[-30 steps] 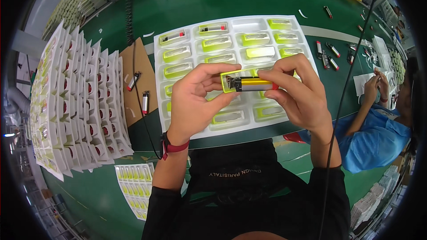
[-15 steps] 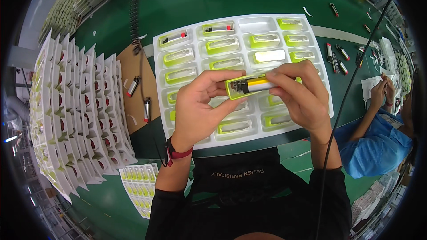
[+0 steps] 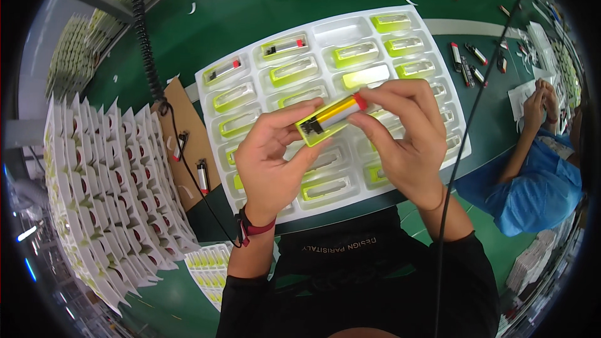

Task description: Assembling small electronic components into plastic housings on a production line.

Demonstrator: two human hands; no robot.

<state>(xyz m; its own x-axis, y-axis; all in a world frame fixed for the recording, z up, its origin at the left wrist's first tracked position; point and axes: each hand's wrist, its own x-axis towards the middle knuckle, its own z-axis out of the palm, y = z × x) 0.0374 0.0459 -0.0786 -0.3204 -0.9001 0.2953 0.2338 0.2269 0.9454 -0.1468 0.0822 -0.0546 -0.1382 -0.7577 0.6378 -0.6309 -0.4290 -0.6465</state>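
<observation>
My left hand (image 3: 270,153) holds a lime-green rectangular case (image 3: 308,139) between thumb and fingers, above a white moulded tray (image 3: 341,31). A cylindrical battery cell (image 3: 341,111), yellow and silver with a red end, lies along the case. Its black parts sit inside the case near my left fingers, while the red end rises toward the right. My right hand (image 3: 410,131) is closed, thumb and fingers pinching that red end. Below, tray pockets hold several green cases (image 3: 294,71). Two at the far left, including this filled case (image 3: 283,46), have red-ended cells inside.
A tall stack of white trays (image 3: 119,188) stands at left, beside a brown board (image 3: 188,103) with two loose cells. More cells (image 3: 465,72) lie on the green table at right. A co-worker in blue (image 3: 532,181) sits there. A coiled black cable (image 3: 145,37) hangs at far left.
The view has shifted. The case and cell now tilt more steeply up to the right. My right fingers have slid to the cell's end, and its red tip now shows.
</observation>
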